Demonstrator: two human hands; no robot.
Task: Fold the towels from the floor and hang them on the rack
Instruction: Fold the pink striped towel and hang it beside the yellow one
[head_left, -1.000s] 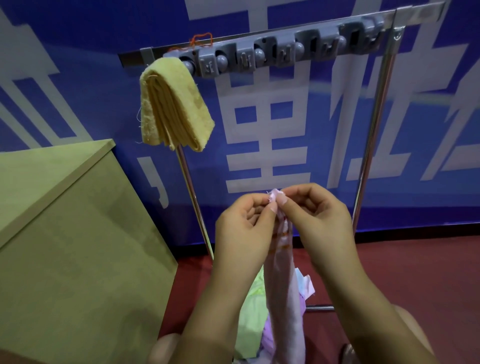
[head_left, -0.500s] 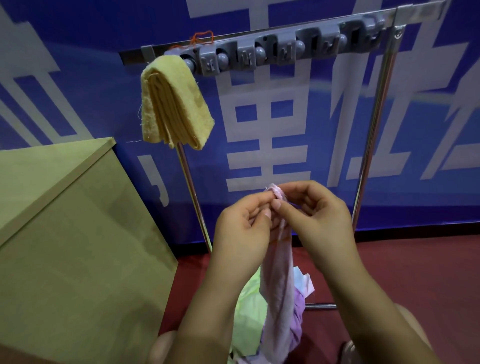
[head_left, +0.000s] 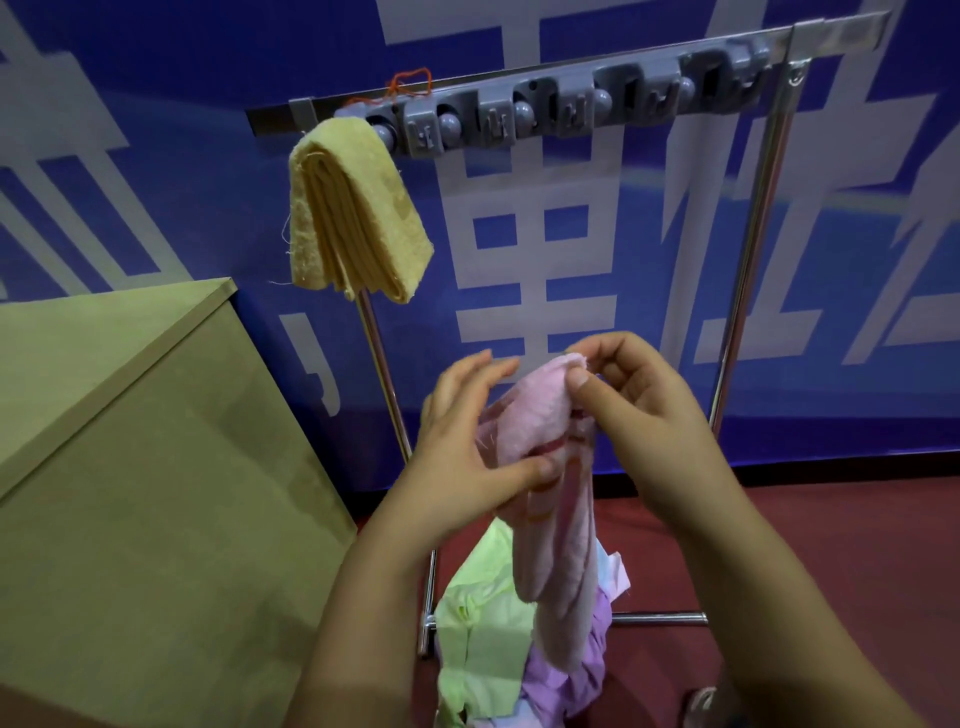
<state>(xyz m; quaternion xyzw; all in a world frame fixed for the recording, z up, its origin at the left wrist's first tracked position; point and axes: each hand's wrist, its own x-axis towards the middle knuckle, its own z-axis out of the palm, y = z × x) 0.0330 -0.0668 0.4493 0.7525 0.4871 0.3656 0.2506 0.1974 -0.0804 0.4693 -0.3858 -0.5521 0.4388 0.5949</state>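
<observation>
A pink striped towel (head_left: 545, 467) hangs in front of me, bunched near its top. My right hand (head_left: 639, 405) pinches its upper corner between thumb and fingers. My left hand (head_left: 467, 441) holds the towel lower down, thumb pressed on the fabric and fingers spread behind it. A folded yellow towel (head_left: 353, 213) hangs at the left end of the rack (head_left: 571, 109), a metal frame with grey clips and knobs. On the red floor below lie a green towel (head_left: 483, 639) and a purple towel (head_left: 571, 675) in a loose pile.
A tan wooden box (head_left: 130, 467) stands close on the left. A blue wall with large white characters (head_left: 545, 234) is behind the rack. The rack's legs (head_left: 737, 291) and base bar (head_left: 660, 618) stand on the red floor (head_left: 831, 545).
My left hand has slid from the towel's top corner down to its middle, and the two hands have moved apart. The towel now bulges between them.
</observation>
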